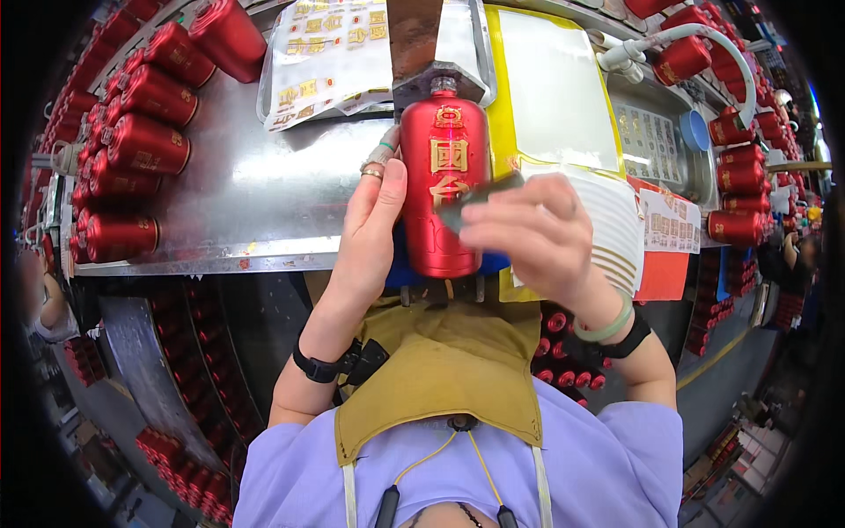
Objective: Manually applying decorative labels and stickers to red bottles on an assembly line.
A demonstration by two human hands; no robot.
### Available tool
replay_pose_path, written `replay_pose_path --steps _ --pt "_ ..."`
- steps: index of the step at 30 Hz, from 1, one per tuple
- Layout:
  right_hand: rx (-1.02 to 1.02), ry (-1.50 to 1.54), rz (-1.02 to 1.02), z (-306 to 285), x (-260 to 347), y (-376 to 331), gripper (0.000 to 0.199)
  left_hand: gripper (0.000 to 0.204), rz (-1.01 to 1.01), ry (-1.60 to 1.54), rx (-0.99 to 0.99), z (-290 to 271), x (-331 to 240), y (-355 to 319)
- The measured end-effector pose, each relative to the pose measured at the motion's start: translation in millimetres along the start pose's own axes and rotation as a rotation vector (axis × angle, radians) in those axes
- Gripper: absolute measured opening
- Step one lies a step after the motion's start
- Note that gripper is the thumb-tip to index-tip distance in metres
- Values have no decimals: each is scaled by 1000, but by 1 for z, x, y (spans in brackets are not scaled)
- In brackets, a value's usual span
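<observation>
Head view, and we're right over the red bottle (448, 239), lying front up at the near edge of the tabletop (264, 189), between our two hands, its neck pointing to the far side and meeting a metal bracket (417, 40). Gold lettering runs down its front. Our left hand (370, 211) is half-curled along the bottle's left side, thumb up beside it; the fingertips slip out of sight behind the edge, so we can't tell whether they actually grip. Over on the right, our right hand (541, 231) is nearly closed, fingers bunched and pinching a dark flat piece (480, 201) over the lower half of the lettering. It's blurred, so we can't call whether the piece touches the bottle.

Far left of the bottle, sheets of gold labels (321, 53) sit on a metal tray (262, 99). Just to the right we have a yellow-edged white board (563, 88), with a white ridged stack (612, 216) nearer us. Farther right lie a printed sheet (669, 220) and a red sheet (662, 277), with a blue round lid (694, 130) beyond them. And out left, red bottles crowd the tabletop in a cluster (145, 145).
</observation>
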State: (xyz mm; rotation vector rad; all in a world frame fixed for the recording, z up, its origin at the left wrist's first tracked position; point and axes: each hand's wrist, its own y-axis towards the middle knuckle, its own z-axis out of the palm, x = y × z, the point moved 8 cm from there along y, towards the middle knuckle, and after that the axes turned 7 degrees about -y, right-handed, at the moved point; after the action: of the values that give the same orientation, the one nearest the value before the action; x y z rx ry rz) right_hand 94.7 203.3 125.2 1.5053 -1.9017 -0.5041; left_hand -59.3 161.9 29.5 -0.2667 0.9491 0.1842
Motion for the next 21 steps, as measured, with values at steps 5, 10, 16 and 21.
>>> replay_pose_path --steps 5,10,16,21 --pt "-39 201 270 -9 -2 -3 25 58 32 26 21 7 -4 4" --pt "-278 522 877 19 -58 -9 30 68 96 145 10 6 -5 3" --pt "-81 -11 675 10 -79 -19 24 74 81 159 -18 -1 -5 10" --pt "-279 588 899 28 -84 -26 25 70 85 167 -61 1 -13 28"
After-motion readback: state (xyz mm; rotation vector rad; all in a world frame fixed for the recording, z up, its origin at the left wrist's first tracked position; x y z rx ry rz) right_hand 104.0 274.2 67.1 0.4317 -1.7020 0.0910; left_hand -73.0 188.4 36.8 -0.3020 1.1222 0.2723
